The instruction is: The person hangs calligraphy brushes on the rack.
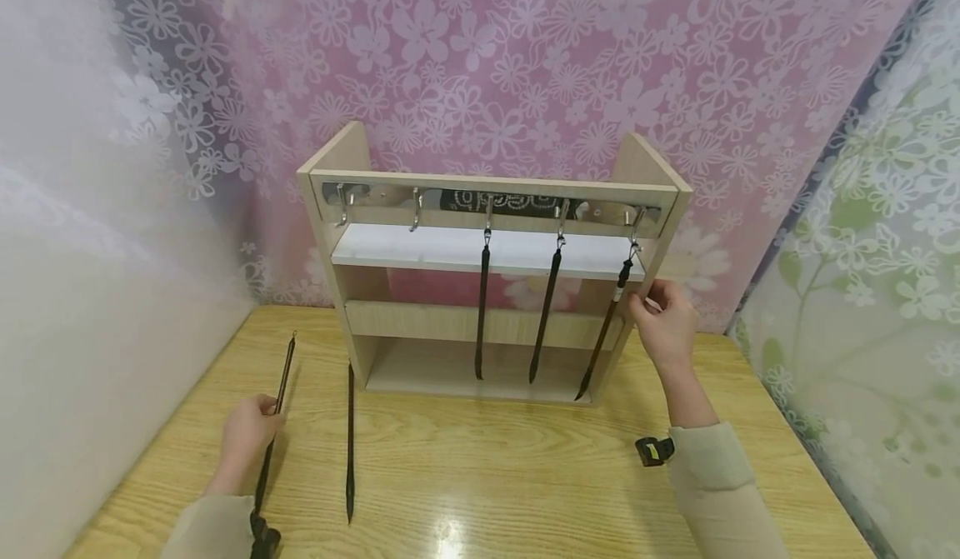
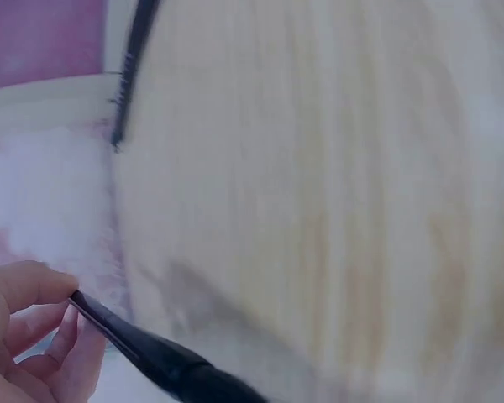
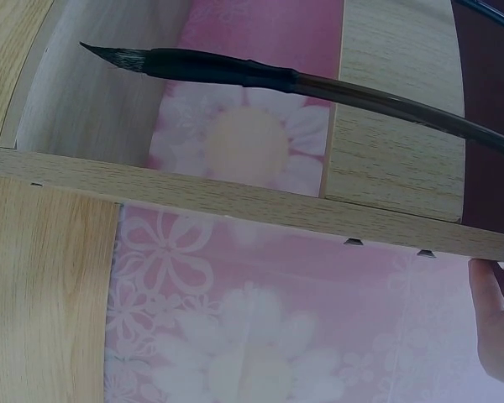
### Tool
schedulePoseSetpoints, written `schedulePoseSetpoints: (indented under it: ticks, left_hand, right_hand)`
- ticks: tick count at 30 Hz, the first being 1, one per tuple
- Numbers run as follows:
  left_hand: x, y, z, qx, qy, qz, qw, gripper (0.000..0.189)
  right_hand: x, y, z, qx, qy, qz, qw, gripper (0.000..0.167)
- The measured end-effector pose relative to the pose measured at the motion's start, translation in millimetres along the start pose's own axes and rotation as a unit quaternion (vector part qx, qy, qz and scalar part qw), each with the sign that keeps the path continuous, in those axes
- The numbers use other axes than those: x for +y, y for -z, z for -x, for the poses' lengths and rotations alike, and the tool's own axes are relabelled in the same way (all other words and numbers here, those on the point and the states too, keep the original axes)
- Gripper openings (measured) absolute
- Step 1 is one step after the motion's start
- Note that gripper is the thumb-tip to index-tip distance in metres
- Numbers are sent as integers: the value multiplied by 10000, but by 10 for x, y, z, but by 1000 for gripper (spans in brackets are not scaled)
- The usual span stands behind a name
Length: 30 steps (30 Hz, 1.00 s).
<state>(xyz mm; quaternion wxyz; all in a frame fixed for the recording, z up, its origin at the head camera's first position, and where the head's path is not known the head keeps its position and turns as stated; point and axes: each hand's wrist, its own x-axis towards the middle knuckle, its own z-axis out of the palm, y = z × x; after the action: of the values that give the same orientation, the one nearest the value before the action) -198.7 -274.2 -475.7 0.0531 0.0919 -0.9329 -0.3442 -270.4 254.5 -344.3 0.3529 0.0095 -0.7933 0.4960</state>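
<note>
My left hand (image 1: 247,434) pinches a dark calligraphy brush (image 1: 286,369) over the left of the table, its loop end pointing away from me. In the left wrist view, the thick end of this brush (image 2: 164,363) runs below the fingertips. A second brush (image 1: 350,442) lies beside the rack's left foot. Three brushes hang by loops from hooks on a wooden rack (image 1: 495,182): one in the middle (image 1: 482,313), one right of it (image 1: 545,313), one far right (image 1: 607,317). My right hand (image 1: 667,326) grips the front edge of the rack's right side panel (image 3: 235,201).
Two bare hooks, the far left one (image 1: 342,205) and its neighbour (image 1: 416,209), sit on the metal strip. A white shelf (image 1: 450,247) crosses the rack. The wood-grain table (image 1: 480,476) meets a flowered pink backdrop (image 1: 525,67) behind and a white wall (image 1: 112,251) at left.
</note>
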Motion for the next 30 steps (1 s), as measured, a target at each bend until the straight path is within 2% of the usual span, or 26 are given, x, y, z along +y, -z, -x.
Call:
schedulePoseSetpoints:
  ticks: [4,7,14,18,24,30]
  left_hand:
    - [81,-7,1,329,-164,155,9992,32]
    - [167,-7,10,691,-271,307,9968,31]
    - [424,6,49,1569,-314,698,9846,29]
    - [575,13,94,1997,-470,873,9748,26]
    - [804,28,151,2645,-914,1185,9527,23]
    - [1022,12,231,2937,-1393,1474,9341,21]
  right_hand:
    - [-2,1,2,-9,44,41,10000,19]
    - [-8,-1,2,8,54,54,10000,18]
    - [-10,-6,3,45,85,15,10000,18]
    - [-9,-3,7,3,32,16,10000,19]
    - [-11,1,8,-43,26,71,10000,20]
    - [-21,2,7,-54,-63,143,9999,20]
